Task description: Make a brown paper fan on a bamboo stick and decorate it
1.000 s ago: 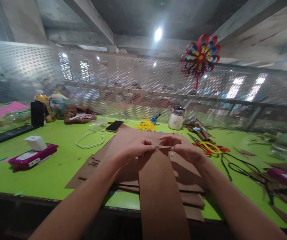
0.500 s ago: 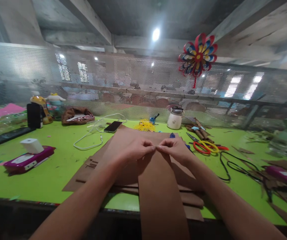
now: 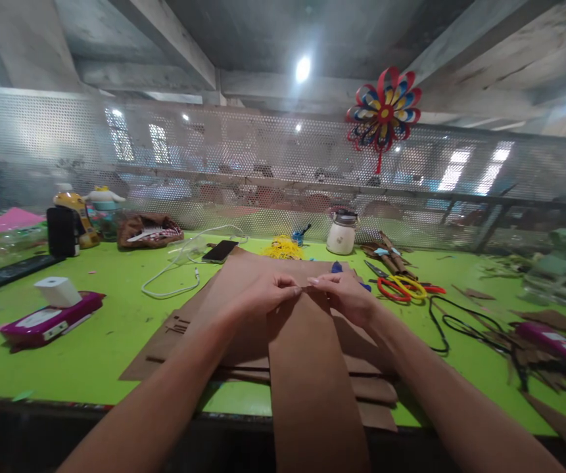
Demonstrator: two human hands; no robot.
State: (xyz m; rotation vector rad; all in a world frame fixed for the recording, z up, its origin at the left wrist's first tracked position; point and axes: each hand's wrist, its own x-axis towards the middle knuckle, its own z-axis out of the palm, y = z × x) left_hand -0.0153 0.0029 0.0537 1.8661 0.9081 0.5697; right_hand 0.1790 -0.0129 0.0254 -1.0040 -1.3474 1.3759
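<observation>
A long strip of brown paper (image 3: 315,374) runs from the middle of the table down past its front edge toward me. My left hand (image 3: 275,292) pinches the left part of its far end between thumb and forefinger. At the same end my right hand (image 3: 344,295) pinches the right part, fingertips almost meeting the left ones. Both hands are over larger brown paper sheets (image 3: 243,270), which lie stacked on the green table (image 3: 115,328). Just beyond the right hand is a small dark blue object (image 3: 336,267), partly covered.
Scissors with red and yellow handles (image 3: 403,288) and a black cord (image 3: 440,322) lie to the right. At the back stand a white jar (image 3: 342,235) and yellow shreds (image 3: 283,248). A phone (image 3: 220,251), white cable (image 3: 167,292) and purple power strip (image 3: 50,322) are left.
My right fingertips have moved slightly up and over along the strip's far end, while my left pinch stays nearly the same. The whole view has shifted a little.
</observation>
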